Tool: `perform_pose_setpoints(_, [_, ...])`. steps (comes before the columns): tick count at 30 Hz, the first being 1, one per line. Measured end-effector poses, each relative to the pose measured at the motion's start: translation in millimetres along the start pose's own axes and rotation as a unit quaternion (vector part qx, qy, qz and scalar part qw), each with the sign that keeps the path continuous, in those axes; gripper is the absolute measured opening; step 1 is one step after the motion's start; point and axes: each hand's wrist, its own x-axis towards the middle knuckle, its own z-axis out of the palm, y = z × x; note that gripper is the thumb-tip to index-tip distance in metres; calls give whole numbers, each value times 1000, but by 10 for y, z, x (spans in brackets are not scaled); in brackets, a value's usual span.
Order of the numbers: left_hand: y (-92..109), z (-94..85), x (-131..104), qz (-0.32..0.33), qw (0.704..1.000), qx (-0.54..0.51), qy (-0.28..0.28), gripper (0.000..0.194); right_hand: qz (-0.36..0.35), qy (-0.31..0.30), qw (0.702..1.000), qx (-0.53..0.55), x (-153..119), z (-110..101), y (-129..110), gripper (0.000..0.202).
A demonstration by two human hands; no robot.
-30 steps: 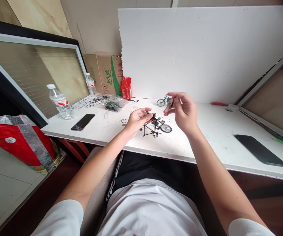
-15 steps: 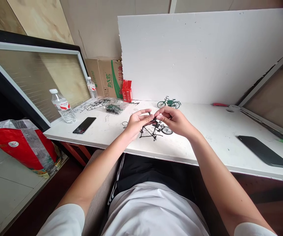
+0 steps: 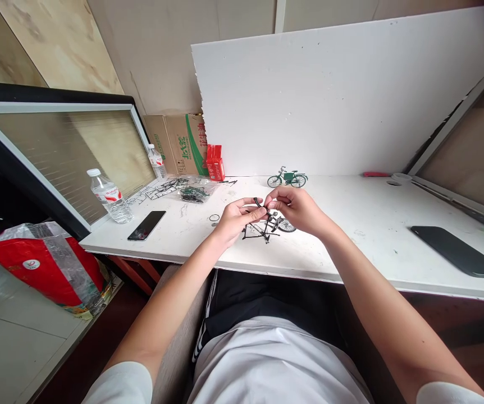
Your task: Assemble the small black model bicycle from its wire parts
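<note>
My left hand pinches a small black curved part between thumb and fingers, its rounded end standing above the thumb. My right hand is closed beside it, fingertips meeting at the same part; what they grip is mostly hidden. Just below the hands is a black model bicycle frame; whether it touches the fingers I cannot tell. A small spoked wheel lies on the table by the frame, partly covered by my right hand. Left of my left hand lies a thin black ring.
A finished-looking green model bicycle stands at the back. Left on the white table are a bag of parts, black part sprues, a phone and a water bottle. A dark slab-like device lies right.
My view has tilted slightly. The curved black part now shows more clearly above my left thumb, and my right fingers have shifted a little around it.
</note>
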Motion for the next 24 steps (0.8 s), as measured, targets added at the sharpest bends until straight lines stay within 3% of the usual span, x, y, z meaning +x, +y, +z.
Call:
perform_pose_setpoints(8, [57, 77, -31, 31, 998, 25, 44, 54, -13, 30, 999, -13, 5, 32, 21, 16])
perform_pose_setpoints(15, [60, 59, -25, -19, 999, -24, -16, 40, -52, 39, 998, -11, -9, 21, -59, 19])
perform_pose_setpoints(24, [-40, 11, 12, 6, 1000, -19, 8, 40, -19, 29, 999, 4, -17, 34, -53, 27])
